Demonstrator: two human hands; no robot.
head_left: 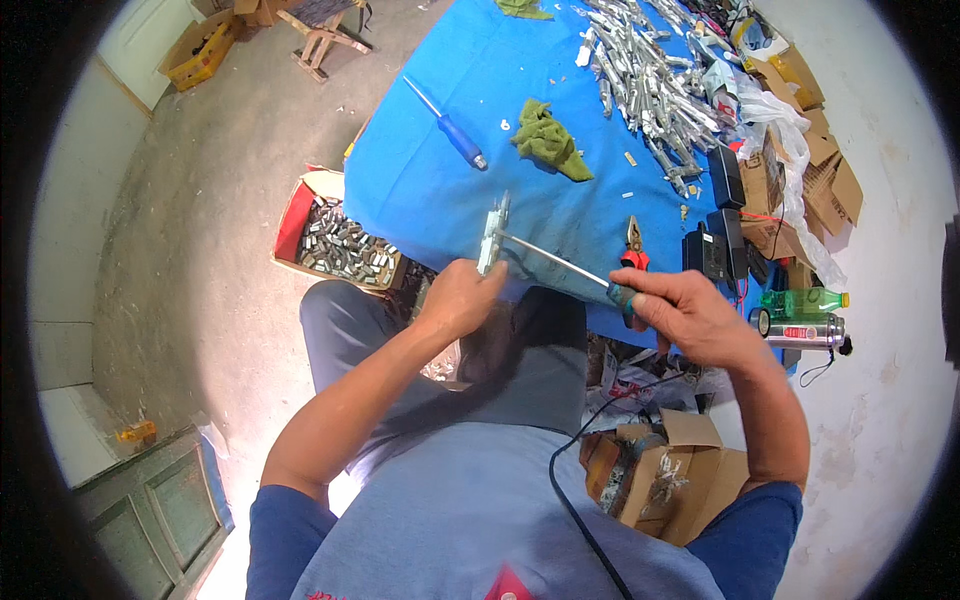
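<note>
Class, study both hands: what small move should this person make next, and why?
Probably a gentle twist of the screwdriver: its tip appears to meet the side of the slim silvery metal part, which the left hand grips by its near end, while the right hand grips the screwdriver's handle.

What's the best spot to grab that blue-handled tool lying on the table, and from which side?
I'd take the blue-handled tool by its thick handle, probably from above and the wearer's side. It lies flat on the blue tabletop, the handle's butt angled toward the wearer, the thin shaft pointing away to the left.
</note>
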